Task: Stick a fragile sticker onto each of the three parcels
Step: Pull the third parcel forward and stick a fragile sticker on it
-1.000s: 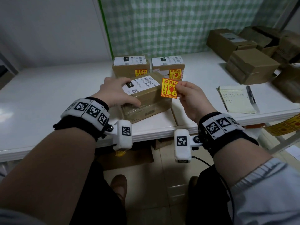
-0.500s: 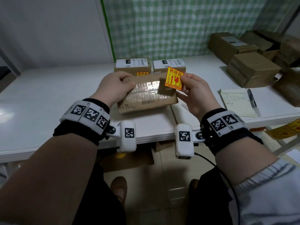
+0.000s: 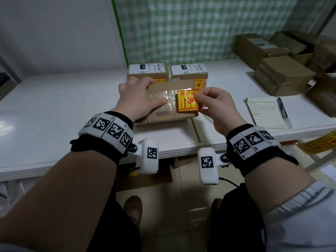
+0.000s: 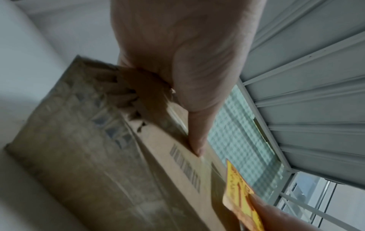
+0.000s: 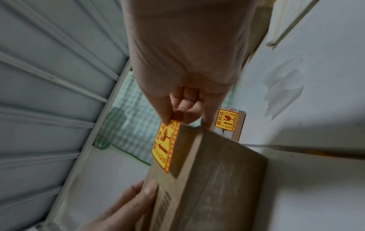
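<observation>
A brown taped parcel point(image 3: 171, 86) stands tilted on its long edge near the table's front. My left hand point(image 3: 145, 95) grips its left end, fingers over the top edge and thumb on the facing side point(image 4: 195, 145). My right hand point(image 3: 198, 97) pinches a yellow-and-red fragile sticker point(image 3: 187, 104) by its top right corner, at the right part of that side. I cannot tell if the sticker point(image 5: 164, 145) touches the cardboard point(image 5: 217, 171). Behind stand two parcels point(image 3: 148, 72) point(image 3: 189, 70), each with a fragile sticker on its front.
A notepad point(image 3: 263, 113) with a pen point(image 3: 281, 110) lies to the right on the white table point(image 3: 72, 110). Several plain brown boxes point(image 3: 283, 75) are stacked at the back right. A strip of stickers point(image 3: 320, 144) hangs below the table's right edge.
My left hand tipped the near parcel from lying label-up onto its edge, taped side toward me. My right hand brought the sticker down in front of that side.
</observation>
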A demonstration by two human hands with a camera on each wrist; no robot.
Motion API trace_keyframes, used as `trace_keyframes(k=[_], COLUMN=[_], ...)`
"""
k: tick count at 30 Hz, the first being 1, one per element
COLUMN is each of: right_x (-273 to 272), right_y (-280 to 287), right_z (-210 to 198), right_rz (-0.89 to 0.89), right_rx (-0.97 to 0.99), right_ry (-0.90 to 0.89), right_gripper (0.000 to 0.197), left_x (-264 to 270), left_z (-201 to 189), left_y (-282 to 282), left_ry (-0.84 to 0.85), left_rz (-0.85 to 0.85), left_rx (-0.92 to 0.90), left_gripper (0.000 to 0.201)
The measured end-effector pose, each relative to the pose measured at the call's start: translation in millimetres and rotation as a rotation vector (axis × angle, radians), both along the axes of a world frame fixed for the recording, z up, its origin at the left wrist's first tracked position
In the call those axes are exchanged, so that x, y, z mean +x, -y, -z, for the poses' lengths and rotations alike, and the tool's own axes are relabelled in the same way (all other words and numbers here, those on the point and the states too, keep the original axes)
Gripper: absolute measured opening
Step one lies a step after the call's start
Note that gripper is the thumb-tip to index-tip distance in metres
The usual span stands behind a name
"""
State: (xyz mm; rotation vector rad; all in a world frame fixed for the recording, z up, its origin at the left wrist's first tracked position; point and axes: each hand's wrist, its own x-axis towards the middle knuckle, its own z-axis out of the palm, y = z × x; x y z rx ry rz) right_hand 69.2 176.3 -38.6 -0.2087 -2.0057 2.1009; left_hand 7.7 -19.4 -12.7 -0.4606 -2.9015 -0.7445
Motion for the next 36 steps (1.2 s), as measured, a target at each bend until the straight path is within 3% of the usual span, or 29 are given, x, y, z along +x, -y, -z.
trace_keyframes(k=[25, 30, 36], right_x=[-15.5, -16.6, -14.6], right_y=[12.5, 15.8, 16.2], right_z=[4.2, 6.9, 8.5], right_rz=[0.237, 0.267, 0.332], right_rx=[0.404, 0.491, 0.58], right_ry=[-0.092, -0.111, -0.127], right_gripper=[0.024, 0.016, 0.027], left_x=[1.0, 2.4, 4.0], left_z=[0.6, 0.6, -0.9], left_y=[0.3, 0.6, 0.2], left_ry=[-0.002, -0.006, -0.001], left_rz=[0.008, 0.012, 0.009], left_rx=[-0.017, -0.016, -0.008], left_gripper=[0.061, 0.061, 0.061])
